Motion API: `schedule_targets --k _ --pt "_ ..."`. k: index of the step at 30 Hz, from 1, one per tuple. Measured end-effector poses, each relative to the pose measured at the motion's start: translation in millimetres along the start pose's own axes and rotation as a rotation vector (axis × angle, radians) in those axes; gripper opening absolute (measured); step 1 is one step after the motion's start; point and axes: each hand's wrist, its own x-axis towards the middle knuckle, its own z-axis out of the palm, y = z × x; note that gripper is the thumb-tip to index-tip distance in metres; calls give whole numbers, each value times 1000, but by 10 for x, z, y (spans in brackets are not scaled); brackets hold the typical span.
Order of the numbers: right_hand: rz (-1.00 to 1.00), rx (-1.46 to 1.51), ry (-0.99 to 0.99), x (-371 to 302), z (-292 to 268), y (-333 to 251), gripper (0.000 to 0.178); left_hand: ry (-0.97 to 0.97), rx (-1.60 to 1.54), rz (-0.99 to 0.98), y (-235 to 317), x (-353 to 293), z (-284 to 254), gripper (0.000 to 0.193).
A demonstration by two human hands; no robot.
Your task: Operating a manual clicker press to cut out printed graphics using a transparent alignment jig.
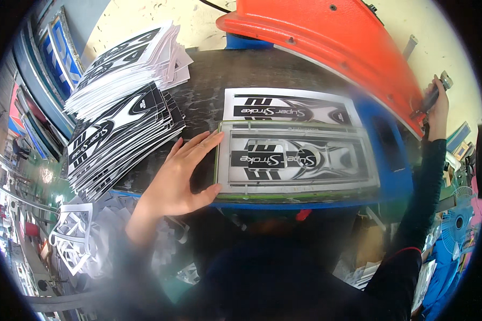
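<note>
Two bare hands are at work over a dark tabletop [241, 67]; the left hand [175, 179] is spread, its fingers long and slightly bent, its thumb set well apart from them, and the fingertips and thumb tip rest at the left edge of a clear plate [300, 193] with a green rim, gripping nothing between them; the right hand [440, 111], reached far out to the right, has its fingers curled round a dark handle [427, 101] at the lower end of a big red machine arm [326, 40]; the clear plate lies in front of the person, black-and-white graphics showing through it; just beyond its far edge shows a printed sheet [235, 107], and how far this runs beneath the plate I cannot tell; left of the plate leans a slanting stack of black-and-white cut sheets [123, 134], with a taller pile of white-edged sheets [123, 67] behind it; paper scraps [72, 241] lie lower left; a blue fan [459, 222] stands at the right.
</note>
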Motion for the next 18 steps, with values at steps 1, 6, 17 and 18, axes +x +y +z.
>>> schedule_targets --k 1,6,17,18 --pt "-39 8 44 -43 43 -53 22 2 -21 -17 -1 6 4 84" --pt "-39 -4 96 -431 404 -123 21 20 -1 -33 -10 -6 19 84" --pt "-47 111 22 -1575 955 -514 17 143 -481 69 -33 -15 14 109" --pt "-57 120 17 -1689 1010 -556 17 133 -417 119 13 17 -15 115"
